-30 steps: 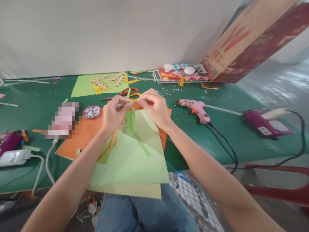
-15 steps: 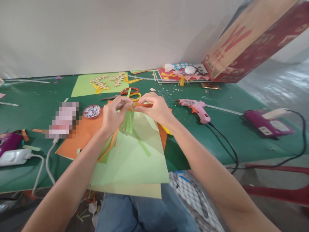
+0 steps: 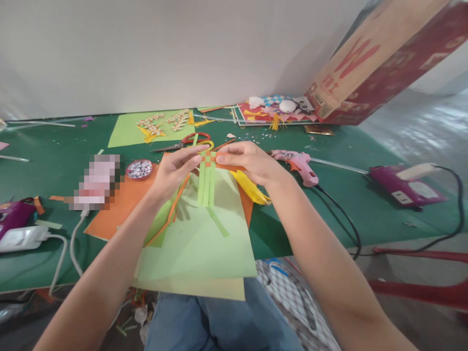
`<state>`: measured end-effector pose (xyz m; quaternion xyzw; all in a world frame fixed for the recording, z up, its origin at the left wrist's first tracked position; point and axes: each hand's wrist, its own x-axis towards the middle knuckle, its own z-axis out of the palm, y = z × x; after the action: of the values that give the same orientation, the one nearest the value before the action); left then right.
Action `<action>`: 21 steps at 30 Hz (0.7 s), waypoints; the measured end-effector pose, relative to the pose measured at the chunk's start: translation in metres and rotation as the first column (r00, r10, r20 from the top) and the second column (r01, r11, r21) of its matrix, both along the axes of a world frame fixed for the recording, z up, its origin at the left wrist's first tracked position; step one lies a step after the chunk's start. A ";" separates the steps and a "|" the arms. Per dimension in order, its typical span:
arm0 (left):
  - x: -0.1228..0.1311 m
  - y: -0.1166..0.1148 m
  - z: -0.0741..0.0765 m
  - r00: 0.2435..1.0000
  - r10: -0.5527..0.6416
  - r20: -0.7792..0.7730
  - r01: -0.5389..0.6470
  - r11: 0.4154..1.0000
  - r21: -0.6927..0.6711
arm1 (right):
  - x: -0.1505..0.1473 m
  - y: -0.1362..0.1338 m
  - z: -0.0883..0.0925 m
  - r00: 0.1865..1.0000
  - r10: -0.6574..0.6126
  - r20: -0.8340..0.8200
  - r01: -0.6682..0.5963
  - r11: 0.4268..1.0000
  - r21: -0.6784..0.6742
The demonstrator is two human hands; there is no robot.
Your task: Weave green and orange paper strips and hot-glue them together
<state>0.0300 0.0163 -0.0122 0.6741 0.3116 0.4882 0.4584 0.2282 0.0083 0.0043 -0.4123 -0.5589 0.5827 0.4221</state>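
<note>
Between my two hands is a small weave of green and orange paper strips [image 3: 206,180], its checkered part at the top and its green ends hanging down. My left hand [image 3: 175,168] pinches the left edge of the weave between thumb and fingers. My right hand [image 3: 248,158] grips the right side, where orange strip ends run under the fingers. Below lies a light green paper sheet [image 3: 204,248] on top of orange paper [image 3: 120,209], with a loose green strip [image 3: 218,223] on it. Scissors [image 3: 179,145] with red and yellow handles lie just behind my hands.
A pink glue gun [image 3: 300,165] lies right of my right hand, its cord trailing off the table edge. Yellow zigzag-edged item [image 3: 252,187] sits beneath my right wrist. A round tin [image 3: 139,168], a charging phone [image 3: 97,181] and a purple power strip [image 3: 405,185] are around.
My right hand has moved right and turned, uncovering the checkered weave, which now faces me more flatly. The weave has shifted slightly right; my left hand keeps its pinch.
</note>
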 end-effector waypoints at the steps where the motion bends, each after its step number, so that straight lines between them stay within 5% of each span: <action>1: 0.001 0.000 0.000 1.000 0.000 0.001 0.000 1.000 -0.001 | 0.001 0.000 0.000 1.000 0.005 -0.019 -0.006 1.000 -0.008; 21: 0.003 -0.001 0.001 0.997 -0.012 0.073 0.014 1.000 -0.024 | 0.002 0.001 -0.001 0.997 0.001 -0.077 -0.010 0.994 -0.111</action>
<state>0.0332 0.0154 -0.0112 0.6521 0.2963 0.5057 0.4810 0.2306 0.0097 0.0033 -0.4107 -0.5101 0.6295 0.4181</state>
